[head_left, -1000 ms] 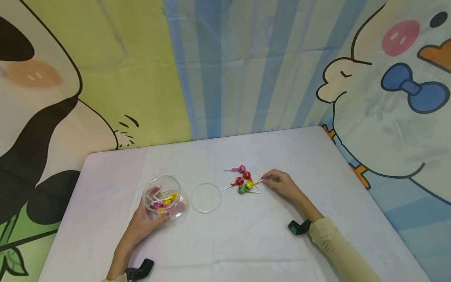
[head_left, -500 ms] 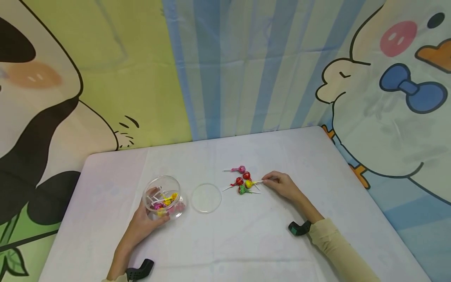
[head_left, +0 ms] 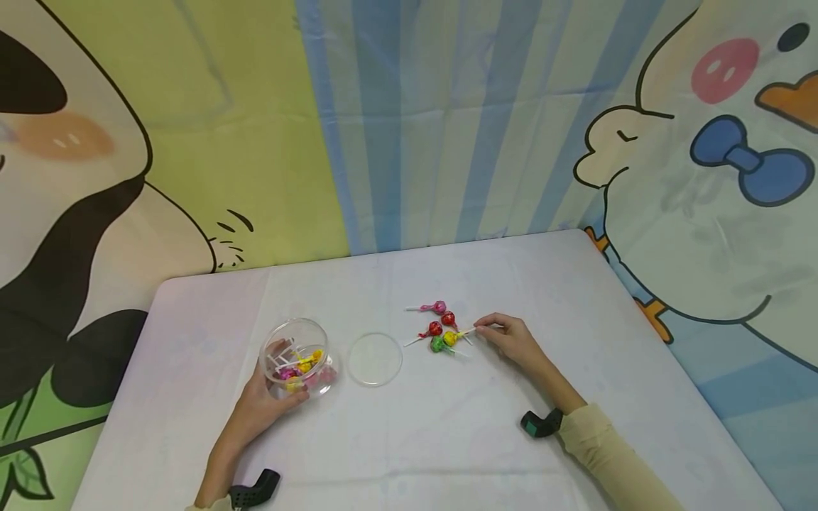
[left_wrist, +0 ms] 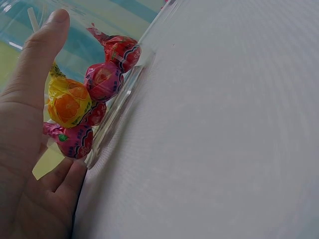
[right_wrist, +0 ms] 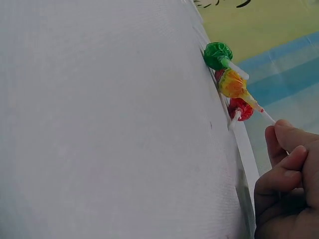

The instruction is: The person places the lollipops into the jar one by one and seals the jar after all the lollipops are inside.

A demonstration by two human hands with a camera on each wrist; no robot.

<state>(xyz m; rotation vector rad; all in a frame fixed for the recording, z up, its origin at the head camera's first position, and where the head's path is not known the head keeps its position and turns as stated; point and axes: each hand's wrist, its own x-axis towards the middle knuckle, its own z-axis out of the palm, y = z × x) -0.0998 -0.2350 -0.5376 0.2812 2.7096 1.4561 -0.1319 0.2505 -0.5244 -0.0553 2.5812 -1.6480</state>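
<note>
On the left of the table, my left hand (head_left: 260, 401) grips a clear plastic jar (head_left: 271, 333) round its side, thumb in front and fingers behind. Wrapped lollipops, pink, red and yellow (left_wrist: 70, 102), lie in the jar with their white sticks leaning up. My right hand (head_left: 514, 341) pinches the white stick of a yellow lollipop (head_left: 450, 338) between thumb and fingertips. That candy head overlaps a small group on the cloth: a green lollipop (head_left: 437, 344), two red lollipops (head_left: 435, 328) and a pink lollipop (head_left: 439, 306). In the right wrist view the green lollipop (right_wrist: 218, 55) sits just beyond the yellow one.
A clear round lid (head_left: 375, 360) lies flat between the jar and the loose lollipops. The table (head_left: 409, 440) is covered by a white cloth. Behind and beside it hang printed cartoon curtains (head_left: 422, 128). Each wrist wears a black camera mount (head_left: 540, 424).
My right hand has dropped slightly toward me, and the yellow lollipop has shifted a little with it. The green lollipop has moved slightly left. The left hand and jar stay put.
</note>
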